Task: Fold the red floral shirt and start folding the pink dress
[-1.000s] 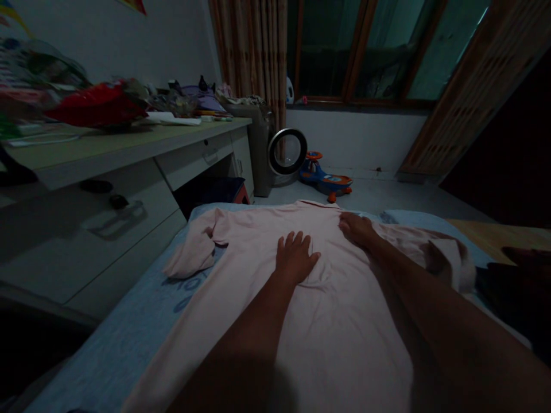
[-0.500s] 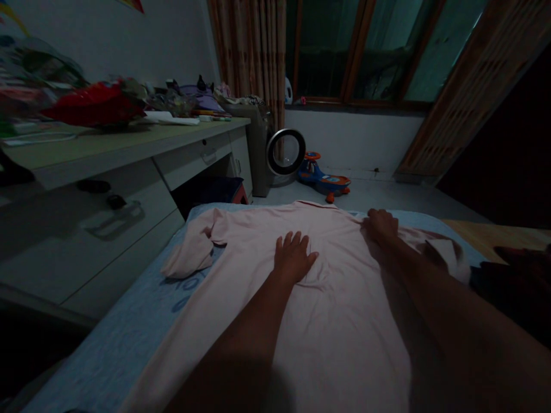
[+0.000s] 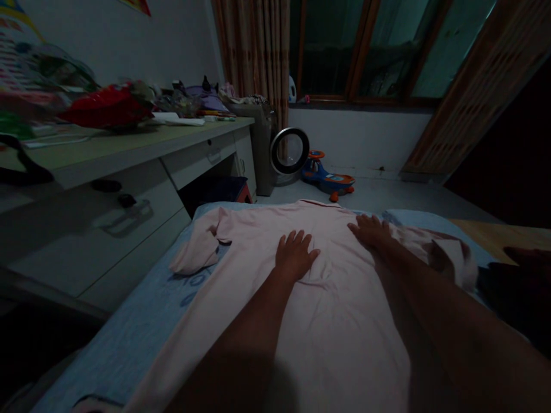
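A pale pink long-sleeved shirt lies spread over a bed with a light blue cover, its collar end toward the far edge. Its left-side sleeve is folded back on itself; the other sleeve lies bunched beyond my right forearm. My left hand rests flat on the middle of the shirt, fingers apart, with small creases beside the thumb. Near the right shoulder of the shirt, my right hand lies palm down with its fingers spread on the cloth. Neither hand grips anything.
Along the left runs a desk with drawers, cluttered with a red bag and other items. Past the bed are a washing machine with its round door open and a blue-orange ride-on toy. Dark cloth lies at right.
My right hand has let go of the shirt's shoulder edge and now lies flat, slightly farther inward on the cloth. My left hand stays in place. The view has shifted slightly.
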`<state>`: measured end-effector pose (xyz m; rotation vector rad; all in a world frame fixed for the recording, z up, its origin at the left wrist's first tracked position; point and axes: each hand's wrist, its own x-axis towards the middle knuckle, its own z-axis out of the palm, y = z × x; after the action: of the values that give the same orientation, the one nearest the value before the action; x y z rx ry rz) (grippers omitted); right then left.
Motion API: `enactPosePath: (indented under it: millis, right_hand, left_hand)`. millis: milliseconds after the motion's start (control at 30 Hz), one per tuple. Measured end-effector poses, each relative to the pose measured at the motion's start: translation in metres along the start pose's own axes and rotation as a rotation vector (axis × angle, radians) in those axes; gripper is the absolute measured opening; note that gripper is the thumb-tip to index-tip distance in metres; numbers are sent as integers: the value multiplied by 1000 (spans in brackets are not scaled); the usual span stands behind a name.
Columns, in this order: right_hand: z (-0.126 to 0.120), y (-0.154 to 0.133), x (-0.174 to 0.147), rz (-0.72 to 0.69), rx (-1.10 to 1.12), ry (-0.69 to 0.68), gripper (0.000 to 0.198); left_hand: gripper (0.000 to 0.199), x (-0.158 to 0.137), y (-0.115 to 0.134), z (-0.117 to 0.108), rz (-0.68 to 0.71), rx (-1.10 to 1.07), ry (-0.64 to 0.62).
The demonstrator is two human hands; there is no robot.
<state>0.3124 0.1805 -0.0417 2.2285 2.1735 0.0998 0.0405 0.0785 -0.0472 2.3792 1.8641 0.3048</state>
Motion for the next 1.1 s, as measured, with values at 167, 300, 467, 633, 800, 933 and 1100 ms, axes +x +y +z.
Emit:
enactPosePath:
  millis: [167,300,467,633,800,933,1100]
  right_hand:
    - [-11,-43,-41,-88,16,175,61]
    - [-8,-70,-85,-465,147,16,55]
    - [-14,-46,-111,-172,64,20,52]
    - [-25,-60,-156,-177,122,95,52]
    - [-12,-86,-209,-539,254,71,56]
    - [-2,-66,-208,-359,169,49,58]
    - [-13,-51,-208,-141,90,30,56]
  left_hand:
    - [56,3,-20,-8,-143,39,11]
    - [59,3,-29,-7,-168,32,19]
    - [56,1,-31,-5,-147,1,109]
    - [48,-17,-33,-14,-68,-54,205]
    - [43,-60,-53,-20,228,29,60]
    - [52,-82,-100,-32,65,102,-27]
    - [50,-93,-150,-59,-166,197,-40]
